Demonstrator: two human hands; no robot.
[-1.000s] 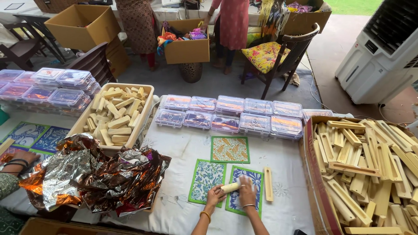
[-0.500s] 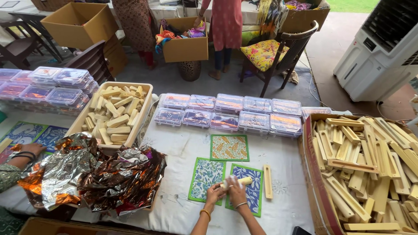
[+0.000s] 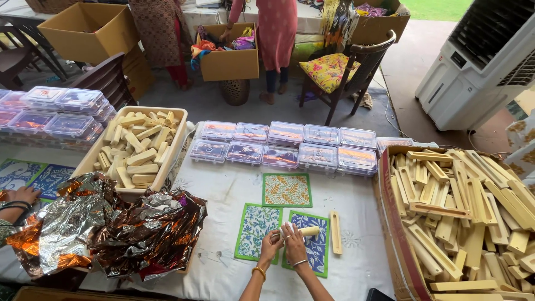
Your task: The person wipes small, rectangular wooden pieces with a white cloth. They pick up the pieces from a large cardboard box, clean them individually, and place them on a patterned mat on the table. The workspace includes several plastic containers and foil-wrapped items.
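Worktop (image 3: 223, 189) under white cloth, soft and faintly patterned, spread wide across the view. Brown cardboard box (image 3: 390, 223) at the right edge, heaped with pale, flat, slotted wooden strips (image 3: 468, 206), smooth and straight-cut. Cream rectangular tray (image 3: 173, 150) at the left, filled with short rounded blocks of the same pale wood (image 3: 136, 150). Crumpled sheets of silver and copper foil (image 3: 106, 228) just in front of the tray, shiny and creased. Two rows of clear lidded plastic boxes (image 3: 284, 145) along the far side. Three square block-printed cloth mats: one green-edged with orange leaves (image 3: 287, 189), one green-edged with blue flowers (image 3: 254, 228), one deeper blue (image 3: 319, 251) beside it. Single slotted wooden strip (image 3: 335, 231) lying on the cloth, just right of the blue mat. Left hand (image 3: 271, 245) and right hand (image 3: 294, 241), both bangled at the wrist, fingers curled and closed together around a small pale wooden roller (image 3: 308, 231), held over the blue mat, one end jutting out to the right.
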